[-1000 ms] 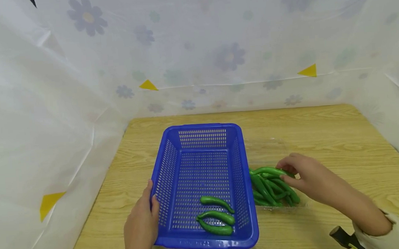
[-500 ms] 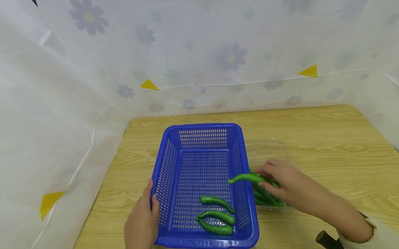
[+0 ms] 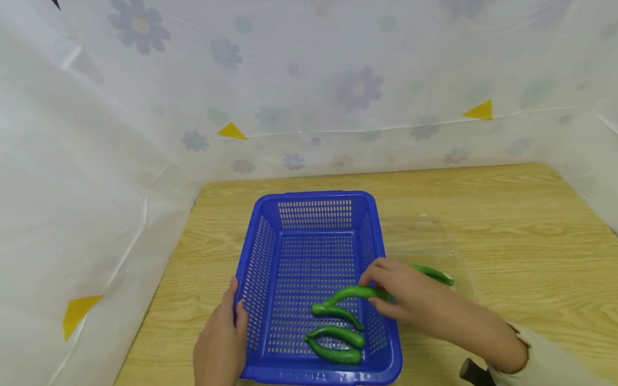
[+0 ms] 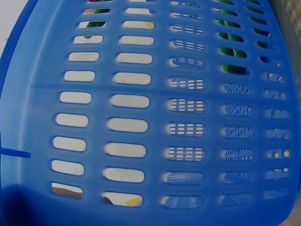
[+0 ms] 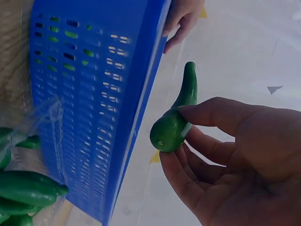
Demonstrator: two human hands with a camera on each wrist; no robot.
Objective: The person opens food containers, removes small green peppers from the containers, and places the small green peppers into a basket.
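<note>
A blue perforated plastic basket [image 3: 320, 376] sits on the table. My left hand [image 3: 219, 349] grips its left rim; the left wrist view shows mostly the slotted basket wall [image 4: 129, 89]. My right hand [image 3: 418, 295] pinches a curved green chili pepper [image 3: 349, 292] between thumb and fingers, over the basket's right side. In the right wrist view this pepper [image 5: 169, 132] shows its rounded end towards the camera. Three more green peppers [image 3: 336, 355] lie near the front of the basket floor.
A clear plastic box [image 3: 462, 260] stands right of the basket, partly hidden by my right arm, with several green peppers [image 5: 28, 188] inside. A dark rod-like piece [image 3: 474, 373] is beside the right sleeve. White flowered sheeting [image 3: 356, 90] encloses the table.
My right hand has picked a pepper from the pile in the clear box and carried it left over the basket's right rim. The left hand and basket have stayed put.
</note>
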